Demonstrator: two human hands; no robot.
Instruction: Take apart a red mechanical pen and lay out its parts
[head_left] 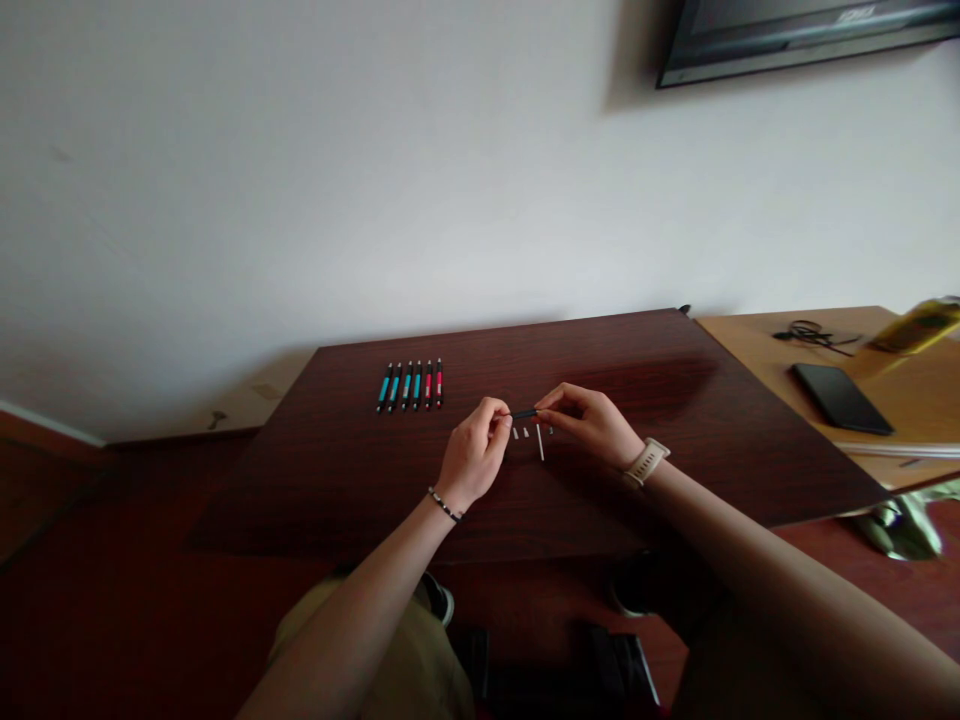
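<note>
six pens (pixel 410 386), one phone (pixel 841 397)

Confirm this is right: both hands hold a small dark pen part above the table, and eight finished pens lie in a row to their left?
Not quite: the head view shows six pens in the row, not eight. The left hand and right hand do hold the dark pen part between them.

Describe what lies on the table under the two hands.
Below the left hand and right hand, which pinch a dark pen part, lie small white pieces and a white rod. Anything beneath the palms is hidden.
</note>
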